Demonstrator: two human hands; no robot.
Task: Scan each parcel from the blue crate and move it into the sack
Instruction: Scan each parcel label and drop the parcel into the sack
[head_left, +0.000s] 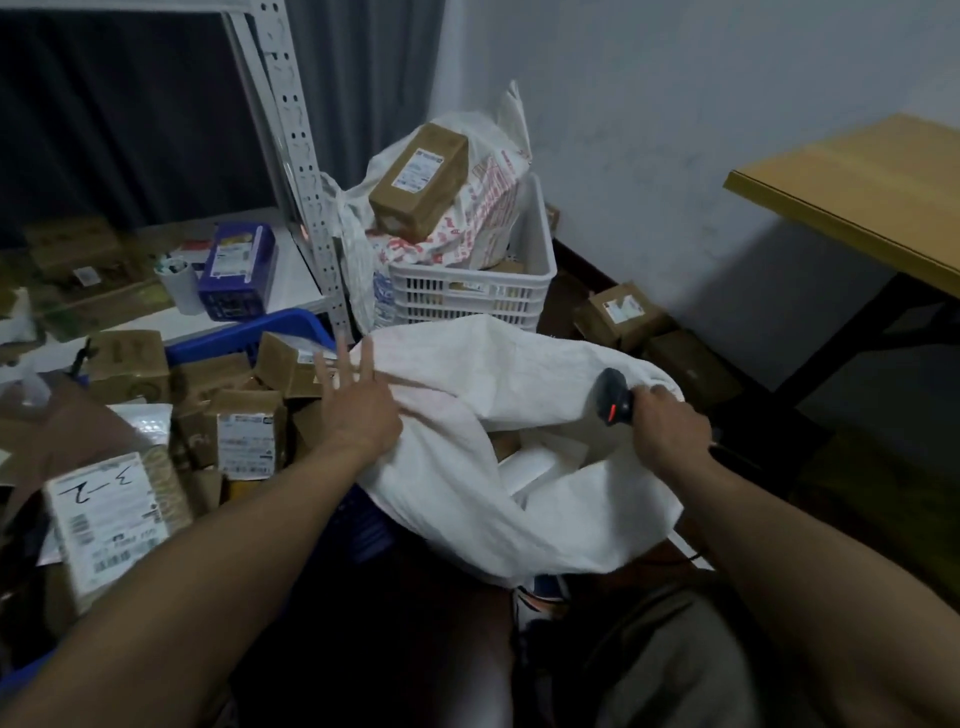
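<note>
Left hand, fingers spread, over sack rim, centre; right hand clamped on scanner. Blue crate, left, holds parcels. White wall, yellow table upper right.

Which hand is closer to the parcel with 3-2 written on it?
Left. The left hand, fingers spread, is up and to the right of the parcel, at the near edge of the sack. The right hand grips the scanner on the sack's far side.
</note>
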